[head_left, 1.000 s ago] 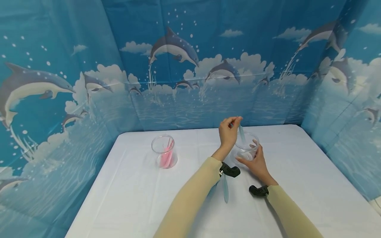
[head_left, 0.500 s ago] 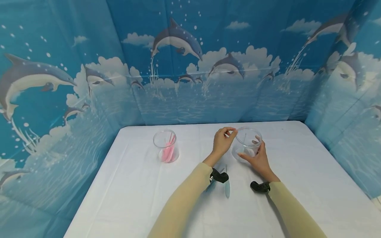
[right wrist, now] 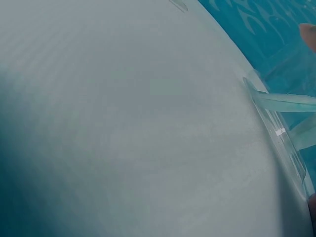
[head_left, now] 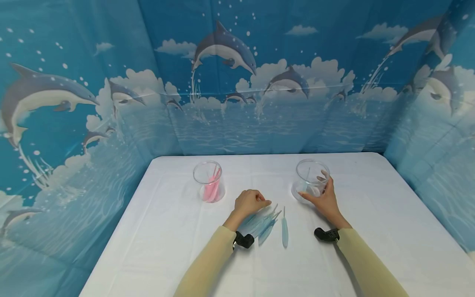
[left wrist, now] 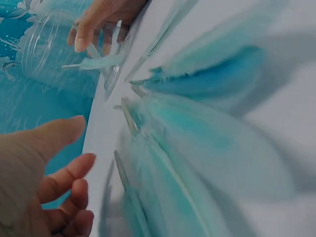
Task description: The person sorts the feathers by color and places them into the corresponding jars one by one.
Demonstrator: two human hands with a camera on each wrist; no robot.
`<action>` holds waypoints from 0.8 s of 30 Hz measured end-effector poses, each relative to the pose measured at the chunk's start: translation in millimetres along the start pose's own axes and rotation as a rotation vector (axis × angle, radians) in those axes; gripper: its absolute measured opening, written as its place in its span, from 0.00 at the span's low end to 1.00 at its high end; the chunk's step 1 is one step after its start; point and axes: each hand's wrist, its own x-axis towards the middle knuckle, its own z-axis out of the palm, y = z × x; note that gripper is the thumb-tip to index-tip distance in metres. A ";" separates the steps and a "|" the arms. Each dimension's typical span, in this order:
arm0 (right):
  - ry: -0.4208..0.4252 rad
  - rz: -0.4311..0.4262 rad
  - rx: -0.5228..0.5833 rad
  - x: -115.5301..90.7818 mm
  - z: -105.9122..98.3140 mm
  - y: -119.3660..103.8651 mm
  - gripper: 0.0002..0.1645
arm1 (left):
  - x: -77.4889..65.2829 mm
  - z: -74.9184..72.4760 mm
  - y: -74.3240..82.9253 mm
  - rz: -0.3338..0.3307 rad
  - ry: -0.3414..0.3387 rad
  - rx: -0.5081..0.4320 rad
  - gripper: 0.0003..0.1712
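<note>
My left hand (head_left: 251, 203) is just above and beside a fan of light blue feathers (head_left: 259, 225) on the table. Its thumb and fingers stand apart with nothing between them in the left wrist view, the feather quills (left wrist: 129, 116) close by. A single blue feather (head_left: 284, 233) lies a little to the right of the pile. My right hand (head_left: 327, 205) grips a clear jar (head_left: 299, 186) low on its side, thumb in front and fingers behind. Inside the jar stand blue feathers (right wrist: 286, 102), seen through its wall in the right wrist view.
Another clear jar (head_left: 202, 181) holding pink feathers (head_left: 212, 189) stands at the back left of the white-covered table (head_left: 156, 231). A blue curtain (head_left: 237, 132) printed with dolphins hangs along the back and sides.
My left hand let a blue feather go into the jar and has come down leftward to the feather pile. The right hand still holds the jar in nearly the same place.
</note>
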 end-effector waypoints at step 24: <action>-0.005 -0.013 0.008 -2.1 -0.2 -0.1 0.66 | -12.4 0.8 -0.3 -0.013 -0.025 0.215 0.15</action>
